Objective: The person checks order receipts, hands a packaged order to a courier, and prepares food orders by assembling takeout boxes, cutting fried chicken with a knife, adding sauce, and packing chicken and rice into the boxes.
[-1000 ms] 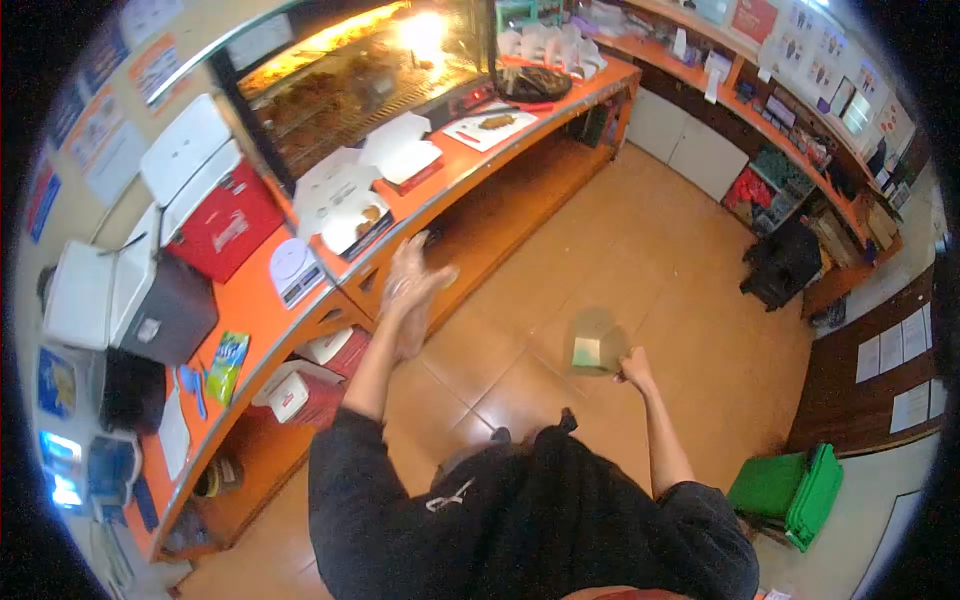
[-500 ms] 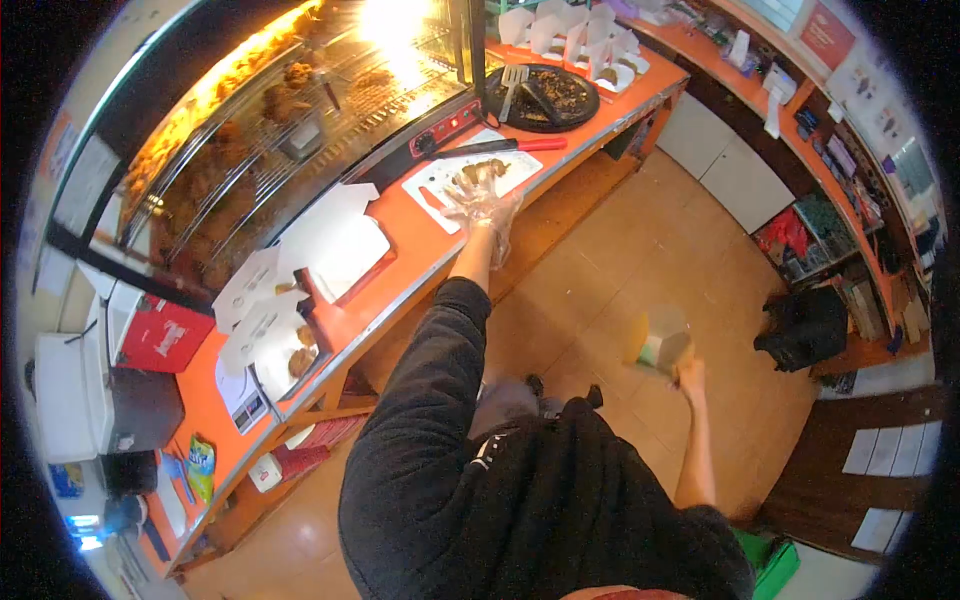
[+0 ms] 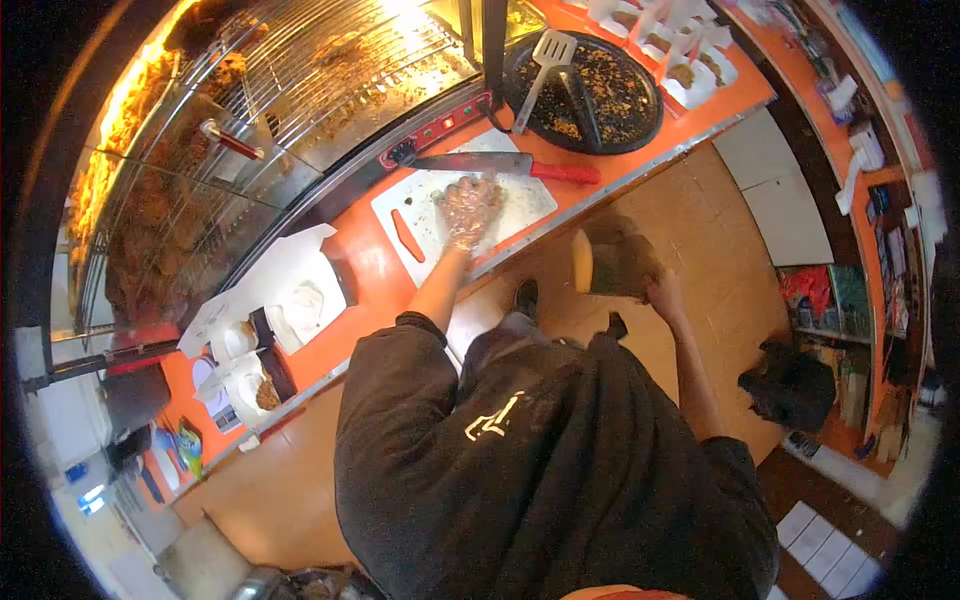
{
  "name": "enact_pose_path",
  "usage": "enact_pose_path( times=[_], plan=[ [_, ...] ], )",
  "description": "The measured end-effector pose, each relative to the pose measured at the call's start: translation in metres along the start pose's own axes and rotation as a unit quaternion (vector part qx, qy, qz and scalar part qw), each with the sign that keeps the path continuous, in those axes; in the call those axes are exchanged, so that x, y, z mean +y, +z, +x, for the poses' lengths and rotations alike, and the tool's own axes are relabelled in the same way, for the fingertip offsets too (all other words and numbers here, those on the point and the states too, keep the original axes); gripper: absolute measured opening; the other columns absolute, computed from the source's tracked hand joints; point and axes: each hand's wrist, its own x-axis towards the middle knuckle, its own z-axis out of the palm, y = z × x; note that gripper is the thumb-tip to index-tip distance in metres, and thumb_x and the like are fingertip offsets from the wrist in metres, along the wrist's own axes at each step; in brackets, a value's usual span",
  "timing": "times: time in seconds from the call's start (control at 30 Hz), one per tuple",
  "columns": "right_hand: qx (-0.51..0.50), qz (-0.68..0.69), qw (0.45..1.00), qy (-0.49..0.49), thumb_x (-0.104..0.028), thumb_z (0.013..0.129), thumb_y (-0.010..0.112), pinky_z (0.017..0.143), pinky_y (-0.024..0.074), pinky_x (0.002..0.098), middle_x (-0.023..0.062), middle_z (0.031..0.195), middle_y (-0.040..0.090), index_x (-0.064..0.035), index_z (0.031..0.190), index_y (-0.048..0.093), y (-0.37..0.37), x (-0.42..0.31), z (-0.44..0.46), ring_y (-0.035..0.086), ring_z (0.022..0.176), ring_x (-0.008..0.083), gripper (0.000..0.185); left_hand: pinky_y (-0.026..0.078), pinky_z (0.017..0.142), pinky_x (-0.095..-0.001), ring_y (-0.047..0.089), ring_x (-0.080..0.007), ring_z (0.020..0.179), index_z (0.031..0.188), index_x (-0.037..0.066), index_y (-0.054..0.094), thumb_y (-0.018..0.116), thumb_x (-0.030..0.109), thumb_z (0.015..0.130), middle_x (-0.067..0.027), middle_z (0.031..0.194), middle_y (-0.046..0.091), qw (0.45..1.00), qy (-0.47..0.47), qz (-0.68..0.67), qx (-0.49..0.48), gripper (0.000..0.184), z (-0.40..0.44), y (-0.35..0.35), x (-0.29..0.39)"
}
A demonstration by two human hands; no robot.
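Observation:
On the white cutting board (image 3: 520, 210), my left hand (image 3: 470, 212), in a clear plastic glove, lies over the fried food, with its fingers curled around it. Just beyond it rests a large knife (image 3: 500, 165) with a red handle, flat across the board's far edge. My right hand (image 3: 662, 288) grips a dark container (image 3: 618, 262) out over the floor; motion and shade blur the container, and a yellowish patch shows at its left side. Much of the food is hidden under the glove.
A black round tray (image 3: 625, 110) with crumbs bears a slotted spatula (image 3: 545, 80). Filled white boxes (image 3: 690, 85) stand beyond it. Open boxes (image 3: 300, 300) are at the left of the counter, by the lit warming cabinet (image 3: 300, 100). A black bag (image 3: 790, 385) is on the floor.
My left hand has gone from the air beside the counter to the food on the board, and its fingers have closed in. The view has shifted towards the board. My right hand still holds the container.

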Motion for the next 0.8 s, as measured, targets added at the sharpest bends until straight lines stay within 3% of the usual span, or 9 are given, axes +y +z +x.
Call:
enact_pose_path(
  times=[0.1,0.17,0.27,0.37,0.43,0.5,0.63,0.7,0.8],
  plan=[
    [-0.049,-0.015,0.993,-0.102,-0.011,0.073,0.050,0.049,0.0427,0.0375,0.0192,0.056,0.053,0.0056,0.074,0.053,0.011,-0.015,0.050,0.057,0.053,0.0259,0.017,0.045,0.071,-0.0424,0.053,-0.0276,0.081,0.100,0.022,0.058,0.059,0.041,0.072,-0.0093,0.092,0.053,0.999,0.003,-0.014,0.040,0.034,0.008,0.001,-0.016],
    [-0.063,-0.001,0.985,-0.164,-0.012,0.073,0.050,0.051,0.0435,0.0393,0.0195,0.058,0.055,0.0052,0.075,0.054,0.018,-0.036,0.077,0.059,0.057,0.0297,0.018,0.046,0.070,-0.0368,0.054,-0.0258,0.077,0.098,0.018,0.058,0.067,0.034,0.066,-0.0088,0.086,0.055,0.956,-0.038,-0.236,0.172,0.037,0.020,-0.024,-0.013],
    [-0.091,-0.080,0.961,-0.247,-0.009,0.072,0.049,0.050,0.0445,0.0395,0.0207,0.060,0.055,0.0058,0.077,0.055,0.045,-0.043,0.132,0.059,0.056,0.0301,0.017,0.046,0.070,-0.0327,0.055,-0.0242,0.077,0.098,0.012,0.059,0.068,0.027,0.068,-0.0098,0.085,0.057,0.932,-0.099,-0.333,0.108,0.035,0.015,-0.135,0.043],
    [-0.176,-0.072,0.941,-0.280,-0.012,0.072,0.053,0.061,0.0470,0.0433,0.0235,0.072,0.058,0.0048,0.079,0.056,0.064,-0.070,0.167,0.058,0.069,0.0382,0.018,0.045,0.072,-0.0337,0.056,-0.0243,0.079,0.100,0.010,0.058,0.066,0.024,0.072,-0.0098,0.087,0.058,0.893,-0.057,-0.440,0.071,0.032,0.014,-0.130,0.076],
    [-0.191,-0.057,0.951,-0.235,-0.011,0.072,0.053,0.062,0.0475,0.0437,0.0268,0.069,0.056,0.0074,0.076,0.056,0.075,-0.082,0.180,0.058,0.068,0.0396,0.019,0.043,0.080,-0.0358,0.054,-0.0238,0.089,0.102,0.012,0.059,0.068,0.022,0.069,-0.0071,0.096,0.058,0.952,0.119,-0.241,0.145,0.035,0.024,-0.144,0.094],
    [-0.255,0.006,0.945,-0.204,-0.010,0.071,0.052,0.062,0.0480,0.0425,0.0268,0.065,0.056,0.0089,0.074,0.055,0.060,-0.104,0.181,0.058,0.065,0.0402,0.019,0.040,0.086,-0.0371,0.050,-0.0251,0.097,0.102,0.013,0.059,0.069,0.024,0.067,-0.0067,0.100,0.057,0.975,0.132,-0.179,0.007,0.037,0.039,-0.147,0.093],
    [-0.244,-0.040,0.934,-0.257,-0.006,0.071,0.051,0.059,0.0483,0.0405,0.0222,0.057,0.056,0.0082,0.072,0.054,0.062,-0.095,0.205,0.058,0.059,0.0383,0.015,0.039,0.088,-0.0355,0.049,-0.0227,0.101,0.106,0.010,0.055,0.072,0.020,0.065,-0.0078,0.102,0.057,0.955,0.028,-0.164,0.246,0.046,0.039,-0.155,0.092],
    [-0.206,-0.065,0.928,-0.305,-0.005,0.071,0.050,0.060,0.0480,0.0408,0.0210,0.056,0.056,0.0083,0.072,0.054,0.059,-0.091,0.218,0.059,0.059,0.0376,0.014,0.040,0.086,-0.0328,0.050,-0.0192,0.099,0.110,0.005,0.050,0.073,0.019,0.065,-0.0100,0.102,0.056,0.899,-0.114,-0.273,0.322,0.053,0.028,-0.154,0.086],
    [-0.291,-0.017,0.915,-0.280,-0.004,0.080,0.044,0.048,0.0491,0.0348,0.0240,0.061,0.056,0.0138,0.081,0.048,0.044,-0.085,0.219,0.062,0.055,0.0283,0.018,0.044,0.077,-0.0346,0.056,-0.0240,0.089,0.106,-0.003,0.051,0.067,0.032,0.069,-0.0165,0.093,0.059,0.861,-0.205,-0.432,0.172,0.053,-0.004,-0.091,0.080]
  ],
)
